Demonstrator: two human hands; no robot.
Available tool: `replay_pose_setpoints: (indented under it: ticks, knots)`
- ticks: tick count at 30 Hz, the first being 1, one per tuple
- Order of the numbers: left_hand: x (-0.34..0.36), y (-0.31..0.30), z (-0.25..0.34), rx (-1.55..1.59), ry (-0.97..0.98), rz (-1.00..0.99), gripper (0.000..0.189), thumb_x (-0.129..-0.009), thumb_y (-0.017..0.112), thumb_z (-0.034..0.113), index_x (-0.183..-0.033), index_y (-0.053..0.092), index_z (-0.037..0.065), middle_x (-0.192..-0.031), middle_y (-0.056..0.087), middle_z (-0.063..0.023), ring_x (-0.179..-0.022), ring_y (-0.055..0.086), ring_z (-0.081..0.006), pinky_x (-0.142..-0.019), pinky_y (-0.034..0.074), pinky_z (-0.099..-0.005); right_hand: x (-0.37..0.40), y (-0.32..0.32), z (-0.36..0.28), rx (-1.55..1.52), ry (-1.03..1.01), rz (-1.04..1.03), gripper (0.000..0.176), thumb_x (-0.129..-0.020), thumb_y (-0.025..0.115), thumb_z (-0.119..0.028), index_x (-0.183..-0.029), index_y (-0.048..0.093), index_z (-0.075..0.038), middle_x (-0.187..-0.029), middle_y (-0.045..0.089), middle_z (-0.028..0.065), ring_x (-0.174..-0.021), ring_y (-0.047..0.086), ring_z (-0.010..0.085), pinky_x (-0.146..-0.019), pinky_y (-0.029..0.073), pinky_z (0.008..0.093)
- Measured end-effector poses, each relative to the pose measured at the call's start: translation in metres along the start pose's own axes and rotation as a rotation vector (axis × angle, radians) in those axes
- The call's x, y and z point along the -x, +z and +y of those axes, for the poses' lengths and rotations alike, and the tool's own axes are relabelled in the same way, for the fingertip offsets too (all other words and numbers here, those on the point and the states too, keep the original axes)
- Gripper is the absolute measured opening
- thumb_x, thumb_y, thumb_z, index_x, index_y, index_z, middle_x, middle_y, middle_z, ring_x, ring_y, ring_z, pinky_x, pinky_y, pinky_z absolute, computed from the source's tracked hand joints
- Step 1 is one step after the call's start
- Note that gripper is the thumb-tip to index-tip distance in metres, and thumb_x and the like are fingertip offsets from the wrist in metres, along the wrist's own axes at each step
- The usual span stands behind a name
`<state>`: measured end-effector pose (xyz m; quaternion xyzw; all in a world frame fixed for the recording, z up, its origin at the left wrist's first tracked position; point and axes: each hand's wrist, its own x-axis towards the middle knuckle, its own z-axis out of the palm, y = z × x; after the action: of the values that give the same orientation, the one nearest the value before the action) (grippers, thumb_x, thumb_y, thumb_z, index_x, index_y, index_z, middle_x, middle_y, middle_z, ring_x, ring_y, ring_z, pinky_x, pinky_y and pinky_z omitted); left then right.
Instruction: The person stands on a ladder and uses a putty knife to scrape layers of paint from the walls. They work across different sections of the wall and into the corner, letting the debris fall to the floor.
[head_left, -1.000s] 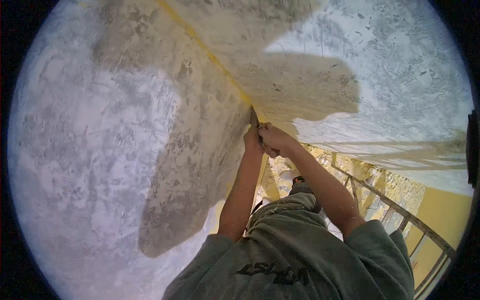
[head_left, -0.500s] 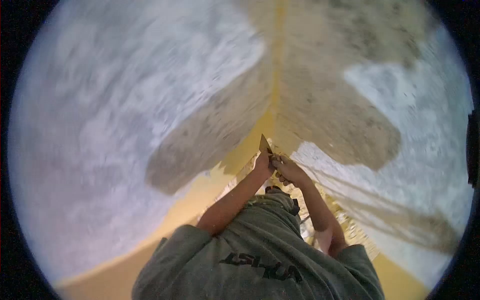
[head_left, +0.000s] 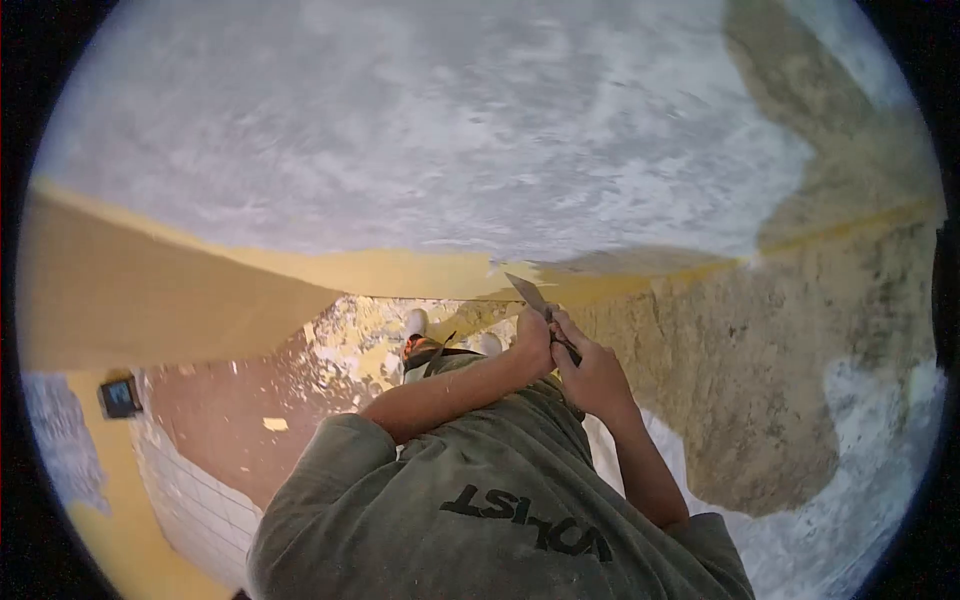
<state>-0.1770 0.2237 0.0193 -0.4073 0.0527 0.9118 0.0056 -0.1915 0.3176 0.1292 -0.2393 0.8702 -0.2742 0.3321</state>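
A scraper [head_left: 527, 291] with a flat, pointed-looking metal blade is held in front of my chest, its blade angled up and to the left. My left hand [head_left: 534, 332] is closed at the base of the blade. Just right of it, my right hand [head_left: 595, 378] wraps round the dark handle [head_left: 572, 353]. The two hands touch or nearly touch, and my fingers hide part of the tool. Beyond the blade tip is a yellow painted strip [head_left: 400, 272] along the bottom of the wall.
The wall [head_left: 450, 130] ahead is patchy white and grey. To the right, another wall [head_left: 740, 380] meets it in a corner. Paint flakes [head_left: 350, 335] litter the reddish floor [head_left: 220, 410] around my shoes [head_left: 416, 322]. A dark wall box [head_left: 121, 398] is at far left.
My view has turned left, away from the corner, so the floor and flakes now show. Both hands stay on the scraper, whose blade now tilts further left.
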Motion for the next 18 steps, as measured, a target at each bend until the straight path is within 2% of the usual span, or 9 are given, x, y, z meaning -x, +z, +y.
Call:
replay_pose_setpoints:
  ticks: [2, 6, 8, 9, 13, 14, 16, 17, 18]
  knots:
    - [0.008, 0.014, 0.007, 0.000, 0.272, 0.008, 0.022, -0.083, 0.032, 0.020, -0.069, 0.044, 0.010, -0.053, 0.039, -0.0024, -0.046, 0.038, -0.0167, -0.042, 0.032, -0.0316, -0.027, 0.005, -0.010, 0.087, -0.025, 0.016, 0.040, -0.086, 0.046, -0.023, -0.124, 0.046, -0.010, -0.107, 0.056, 0.0220, -0.099, 0.054, 0.0361, -0.082, 0.044, 0.0386]
    - [-0.003, 0.012, 0.038, 0.233, 0.082, 0.046, 0.023, -0.082, 0.029, 0.019, -0.068, 0.043, 0.009, -0.058, 0.042, -0.0041, -0.048, 0.041, -0.0176, -0.043, 0.036, -0.0309, -0.033, 0.014, -0.015, 0.110, -0.289, 0.198, 0.035, -0.087, 0.044, -0.027, -0.117, 0.052, -0.010, -0.099, 0.057, 0.0242, -0.092, 0.054, 0.0405, -0.077, 0.045, 0.0420]
    - [-0.023, -0.016, 0.034, 0.330, -0.023, -0.418, 0.024, -0.083, 0.027, 0.020, -0.074, 0.045, 0.007, -0.065, 0.048, -0.0086, -0.056, 0.047, -0.0210, -0.051, 0.043, -0.0335, -0.045, 0.010, -0.038, 0.166, -0.223, 0.147, 0.036, -0.088, 0.042, -0.026, -0.116, 0.051, -0.008, -0.094, 0.058, 0.0233, -0.088, 0.056, 0.0405, -0.075, 0.046, 0.0451]
    - [-0.014, 0.007, 0.039, 0.331, 0.087, 0.003, 0.025, -0.085, 0.026, 0.020, -0.079, 0.044, 0.003, -0.071, 0.049, -0.0106, -0.061, 0.050, -0.0227, -0.056, 0.046, -0.0362, -0.044, 0.013, -0.045, 0.205, -0.135, 0.104, 0.036, -0.088, 0.040, -0.026, -0.116, 0.049, -0.005, -0.090, 0.060, 0.0224, -0.084, 0.057, 0.0406, -0.072, 0.046, 0.0481]
    - [0.000, 0.018, 0.064, 0.128, 0.078, 0.311, 0.025, -0.085, 0.025, 0.019, -0.075, 0.042, 0.003, -0.063, 0.044, -0.0069, -0.050, 0.043, -0.0180, -0.048, 0.041, -0.0345, -0.059, 0.045, -0.038, 0.284, -0.201, 0.071, 0.037, -0.089, 0.038, -0.024, -0.119, 0.047, -0.005, -0.093, 0.059, 0.0225, -0.083, 0.058, 0.0403, -0.072, 0.047, 0.0464]
    - [-0.011, 0.000, 0.057, 0.137, 0.081, 0.317, 0.025, -0.085, 0.025, 0.019, -0.075, 0.042, 0.003, -0.063, 0.044, -0.0069, -0.050, 0.043, -0.0180, -0.048, 0.041, -0.0345, -0.043, 0.037, -0.047, 0.286, -0.205, 0.060, 0.037, -0.089, 0.038, -0.024, -0.119, 0.047, -0.005, -0.093, 0.059, 0.0225, -0.083, 0.058, 0.0403, -0.072, 0.047, 0.0464]
    - [0.012, -0.007, 0.052, 0.346, -0.030, -0.353, 0.024, -0.083, 0.025, 0.018, -0.065, 0.038, 0.008, -0.055, 0.036, -0.0043, -0.047, 0.036, -0.0170, -0.046, 0.035, -0.0357, -0.023, 0.018, -0.058, 0.083, -0.272, 0.119, 0.036, -0.089, 0.038, -0.025, -0.119, 0.046, -0.006, -0.093, 0.057, 0.0262, -0.085, 0.054, 0.0444, -0.073, 0.046, 0.0432]
    - [0.032, 0.025, 0.055, 0.255, 0.089, -0.058, 0.024, -0.081, 0.026, 0.017, -0.059, 0.033, 0.011, -0.050, 0.029, -0.0016, -0.043, 0.028, -0.0152, -0.042, 0.028, -0.0319, -0.027, 0.015, -0.058, 0.185, -0.173, 0.074, 0.036, -0.089, 0.039, -0.023, -0.118, 0.046, -0.005, -0.093, 0.057, 0.0254, -0.085, 0.055, 0.0427, -0.074, 0.046, 0.0424]
    - [0.009, 0.017, 0.050, 0.270, 0.089, -0.060, 0.024, -0.081, 0.026, 0.017, -0.059, 0.033, 0.011, -0.050, 0.029, -0.0016, -0.043, 0.028, -0.0152, -0.042, 0.028, -0.0319, -0.039, 0.016, -0.053, 0.198, -0.174, 0.066, 0.036, -0.089, 0.039, -0.023, -0.118, 0.046, -0.005, -0.093, 0.057, 0.0254, -0.085, 0.055, 0.0427, -0.074, 0.046, 0.0424]
